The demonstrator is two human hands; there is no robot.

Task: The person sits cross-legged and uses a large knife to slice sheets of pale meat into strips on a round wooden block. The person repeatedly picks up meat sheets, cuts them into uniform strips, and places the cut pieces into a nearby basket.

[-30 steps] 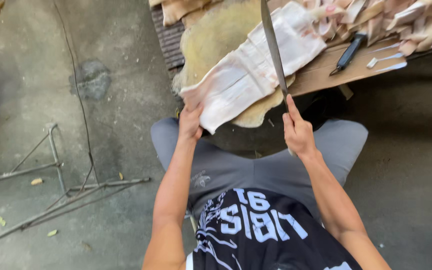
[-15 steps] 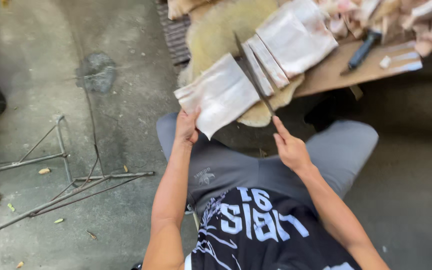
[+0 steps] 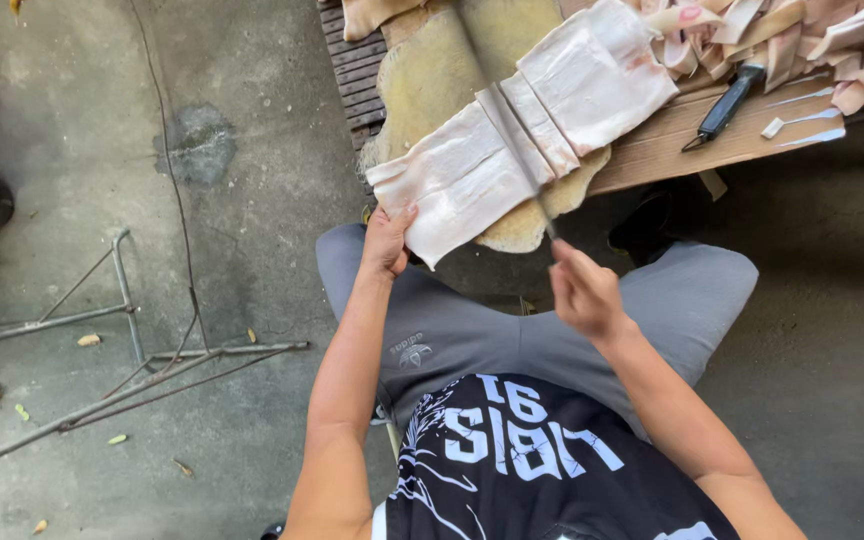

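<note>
Head camera looks down on bare concrete ground with scattered dry leaves and a bent metal rod frame lying at the left. Above the person's knees sits a round wooden chopping block, yellowish and worn, and beside it to the right a sheet of brown cardboard carries a heap of pale cut strips and a dark-handled sharpening tool. Across the block lies a large pale slab of pork skin and fat, already divided by cuts into several pieces that lie side by side, its near end overhanging the block's edge. The long knife rests blade-down in the cut between two pieces, running diagonally from the far side toward the person. The right hand is closed tight around the knife's handle just off the block's near edge. The left hand pinches the slab's near left corner, thumb on top, fingers hidden beneath.
</note>
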